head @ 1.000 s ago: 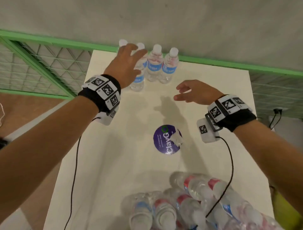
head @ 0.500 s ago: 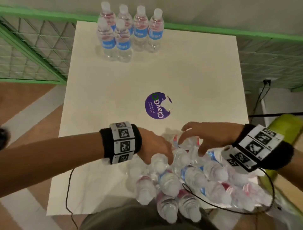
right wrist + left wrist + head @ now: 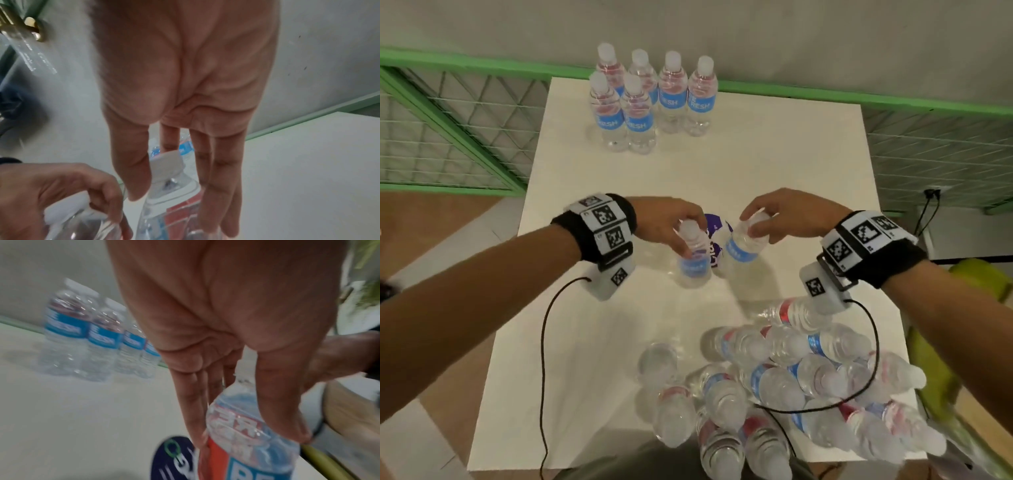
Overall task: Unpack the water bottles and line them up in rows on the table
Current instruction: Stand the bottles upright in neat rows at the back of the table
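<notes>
Head view: the left hand (image 3: 671,222) grips one water bottle (image 3: 691,260) by its neck and shoulder, and the right hand (image 3: 787,214) grips a second bottle (image 3: 743,248) the same way. Both bottles hang over the middle of the white table (image 3: 791,164), above a purple sticker (image 3: 714,240). Six standing bottles (image 3: 650,102) form a group at 12 o'clock, four behind and two in front. The unpacked heap (image 3: 791,383) lies at 5 o'clock. The right wrist's cable (image 3: 873,359) drapes over that heap, so I judge a snag could drag loose bottles off the near edge.

Left wrist view: the fingers (image 3: 197,402) and thumb curl down around the bottle's top. The picture is blurred, and a fast swing toward the rows could knock a standing bottle over.

Right wrist view: the thumb and fingers (image 3: 218,162) pinch just below the white cap (image 3: 166,164), palm down, with the left hand close at 8 o'clock. Held so high and so near each other, the two bottles could collide or slip.
</notes>
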Demonstrator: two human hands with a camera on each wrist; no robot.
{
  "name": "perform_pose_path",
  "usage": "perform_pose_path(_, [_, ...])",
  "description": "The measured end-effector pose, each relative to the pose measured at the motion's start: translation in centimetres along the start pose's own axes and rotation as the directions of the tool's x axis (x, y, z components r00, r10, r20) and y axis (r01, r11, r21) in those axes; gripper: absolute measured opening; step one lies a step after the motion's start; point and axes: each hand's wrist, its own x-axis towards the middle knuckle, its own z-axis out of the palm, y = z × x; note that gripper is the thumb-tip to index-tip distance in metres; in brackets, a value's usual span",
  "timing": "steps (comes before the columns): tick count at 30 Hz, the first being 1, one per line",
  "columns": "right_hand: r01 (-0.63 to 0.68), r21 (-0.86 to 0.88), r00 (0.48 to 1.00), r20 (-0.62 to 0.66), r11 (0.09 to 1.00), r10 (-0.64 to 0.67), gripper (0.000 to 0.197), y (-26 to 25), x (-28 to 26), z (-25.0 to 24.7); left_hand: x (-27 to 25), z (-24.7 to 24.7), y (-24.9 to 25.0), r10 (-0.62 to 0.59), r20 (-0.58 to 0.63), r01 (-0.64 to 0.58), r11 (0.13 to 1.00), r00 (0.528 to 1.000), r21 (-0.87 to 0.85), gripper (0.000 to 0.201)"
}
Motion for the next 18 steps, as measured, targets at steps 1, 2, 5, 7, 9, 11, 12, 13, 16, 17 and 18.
perform_pose_path(1, [0.004, 0.013, 1.0, -0.023, 1.0, -0.003, 0.027, -0.1, 0.9, -0.5, 0.5, -1.0, -0.7, -0.028, -0.049, 0.027, 0.999, 0.998, -0.024, 0.047])
perform_pose_path(2, [0.009, 0.014, 0.999, -0.05, 1.0, -0.009, 0.028, -0.4, 2.0, -1.3, 0.9, -2.2, -1.4, -0.059, -0.098, 0.055, 0.998, 0.993, -0.042, 0.046])
perform_pose_path(5, [0.031, -0.002, 0.988, -0.15, 1.0, -0.031, 0.029, -0.9, 5.0, -2.7, 2.0, -4.7, -3.1, -0.125, -0.213, 0.112, 0.991, 0.969, -0.073, 0.044])
perform_pose_path(7, [0.066, -0.026, 0.972, -0.222, 0.998, -0.07, 0.03, -1.0, 6.5, -3.2, 2.6, -5.9, -4.1, -0.135, -0.285, 0.117, 0.99, 0.949, -0.079, 0.048])
perform_pose_path(9, [0.092, -0.015, 0.957, -0.274, 0.996, -0.092, 0.037, -0.8, 7.5, -3.5, 3.0, -6.5, -4.8, -0.126, -0.363, 0.109, 0.992, 0.923, -0.067, 0.055])
perform_pose_path(11, [0.079, 0.076, 0.958, -0.283, 0.994, -0.054, 0.06, -0.5, 8.0, -3.4, 3.2, -6.9, -5.4, -0.128, -0.404, 0.099, 0.991, 0.906, -0.091, 0.066])
perform_pose_path(12, [0.063, 0.119, 0.963, -0.266, 0.991, -0.03, 0.072, -0.2, 8.1, -3.2, 3.3, -6.9, -5.7, -0.138, -0.411, 0.099, 0.989, 0.901, -0.113, 0.073])
perform_pose_path(13, [0.044, 0.144, 0.972, -0.236, 0.989, -0.009, 0.08, 0.2, 8.4, -2.9, 3.5, -6.8, -6.0, -0.146, -0.418, 0.103, 0.987, 0.897, -0.123, 0.077])
perform_pose_path(16, [0.021, 0.164, 0.97, -0.242, 0.986, 0.019, 0.079, 1.6, 9.8, -1.4, 4.3, -6.3, -6.8, -0.137, -0.465, 0.11, 0.99, 0.875, -0.084, 0.07])
perform_pose_path(17, [0.033, 0.179, 0.957, -0.29, 0.983, 0.021, 0.075, 1.9, 10.4, -1.0, 4.6, -6.3, -7.1, -0.139, -0.481, 0.111, 0.99, 0.866, -0.086, 0.066])
perform_pose_path(18, [0.047, 0.211, 0.941, -0.337, 0.976, 0.027, 0.071, 2.1, 10.8, -0.8, 4.9, -6.4, -7.2, -0.144, -0.49, 0.113, 0.989, 0.86, -0.093, 0.064])
